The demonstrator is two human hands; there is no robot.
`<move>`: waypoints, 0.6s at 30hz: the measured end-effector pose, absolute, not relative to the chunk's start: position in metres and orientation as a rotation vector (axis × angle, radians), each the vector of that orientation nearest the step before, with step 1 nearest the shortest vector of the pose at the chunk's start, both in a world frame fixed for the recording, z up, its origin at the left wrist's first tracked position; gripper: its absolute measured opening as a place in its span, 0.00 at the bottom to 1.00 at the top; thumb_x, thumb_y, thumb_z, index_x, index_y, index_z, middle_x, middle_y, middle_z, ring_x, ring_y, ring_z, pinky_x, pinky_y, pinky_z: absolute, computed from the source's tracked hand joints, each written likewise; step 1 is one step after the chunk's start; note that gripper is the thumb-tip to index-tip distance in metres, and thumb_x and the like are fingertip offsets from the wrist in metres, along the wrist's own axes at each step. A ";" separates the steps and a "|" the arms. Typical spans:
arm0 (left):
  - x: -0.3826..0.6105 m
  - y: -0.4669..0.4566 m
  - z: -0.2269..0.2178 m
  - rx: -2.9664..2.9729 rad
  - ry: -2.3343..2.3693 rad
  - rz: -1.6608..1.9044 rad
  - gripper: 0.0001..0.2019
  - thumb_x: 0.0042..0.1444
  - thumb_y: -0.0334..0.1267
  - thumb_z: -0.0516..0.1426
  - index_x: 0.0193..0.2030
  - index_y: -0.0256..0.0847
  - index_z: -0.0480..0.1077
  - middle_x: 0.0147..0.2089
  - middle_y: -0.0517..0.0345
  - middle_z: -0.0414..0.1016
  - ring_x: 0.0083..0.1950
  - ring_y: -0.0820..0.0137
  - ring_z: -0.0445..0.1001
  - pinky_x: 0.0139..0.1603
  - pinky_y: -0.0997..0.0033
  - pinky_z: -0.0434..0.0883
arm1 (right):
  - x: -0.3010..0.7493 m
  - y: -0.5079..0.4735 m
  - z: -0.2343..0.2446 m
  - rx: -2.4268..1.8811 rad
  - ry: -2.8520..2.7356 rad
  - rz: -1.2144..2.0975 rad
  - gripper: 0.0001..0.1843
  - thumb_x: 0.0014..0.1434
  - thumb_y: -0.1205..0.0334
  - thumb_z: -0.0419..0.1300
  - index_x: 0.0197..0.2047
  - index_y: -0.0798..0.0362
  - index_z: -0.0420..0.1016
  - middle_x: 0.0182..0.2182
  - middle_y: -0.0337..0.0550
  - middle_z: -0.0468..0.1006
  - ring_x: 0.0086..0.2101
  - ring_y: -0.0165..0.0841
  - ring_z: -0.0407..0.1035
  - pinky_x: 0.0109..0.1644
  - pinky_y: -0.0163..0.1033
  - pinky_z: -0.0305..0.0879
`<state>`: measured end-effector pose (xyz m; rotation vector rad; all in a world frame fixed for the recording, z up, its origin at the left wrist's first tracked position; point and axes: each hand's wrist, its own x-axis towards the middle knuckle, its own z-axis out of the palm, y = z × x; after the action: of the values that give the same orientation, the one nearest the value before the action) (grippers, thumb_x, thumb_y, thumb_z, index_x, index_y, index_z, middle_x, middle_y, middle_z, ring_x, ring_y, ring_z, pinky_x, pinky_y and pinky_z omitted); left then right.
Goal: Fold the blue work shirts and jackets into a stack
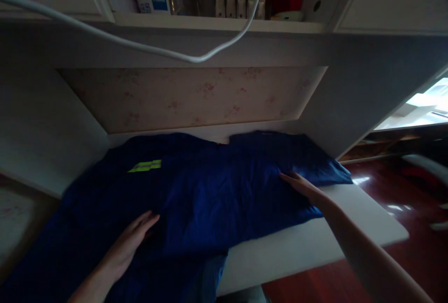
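Both unclenched: left hand at near left, right hand at right, over blue garment spread on white bench.

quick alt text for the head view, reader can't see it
A left hand and right hand on or just above a blue garment spread over a pale desk. A white cable hangs before the shelf above.

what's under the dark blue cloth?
A white tabletop shows past the front and right edges of the dark blue cloth. The cloth covers the rest, so anything else beneath it can't be seen.
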<state>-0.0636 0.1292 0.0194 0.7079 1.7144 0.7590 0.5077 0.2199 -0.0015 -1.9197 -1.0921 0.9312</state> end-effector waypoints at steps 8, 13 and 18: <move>-0.031 0.147 0.042 1.018 1.934 0.429 0.28 0.42 0.61 0.65 0.43 0.41 0.77 0.54 0.42 0.78 0.59 0.44 0.73 0.53 0.54 0.74 | 0.460 0.208 0.007 -1.769 -0.983 1.433 0.23 0.49 0.44 0.72 0.41 0.51 0.79 0.35 0.49 0.85 0.35 0.46 0.79 0.43 0.51 0.78; -0.036 0.141 0.034 0.971 2.017 0.595 0.34 0.41 0.57 0.66 0.53 0.40 0.74 0.64 0.40 0.71 0.66 0.45 0.66 0.66 0.47 0.64 | 0.465 0.209 0.003 -1.573 -0.863 1.491 0.26 0.47 0.52 0.74 0.49 0.49 0.76 0.38 0.45 0.85 0.38 0.45 0.80 0.47 0.52 0.77; -0.036 0.123 0.043 0.545 1.723 0.725 0.23 0.39 0.52 0.69 0.42 0.45 0.79 0.52 0.49 0.81 0.61 0.50 0.73 0.59 0.53 0.73 | 0.474 0.212 0.001 -1.571 -0.670 1.580 0.38 0.50 0.51 0.73 0.62 0.47 0.67 0.40 0.48 0.85 0.38 0.45 0.80 0.46 0.56 0.77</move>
<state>-0.0361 0.1235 0.0428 0.5450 1.7230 0.7252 0.4743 0.2117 0.0010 -1.5710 -0.6700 1.5802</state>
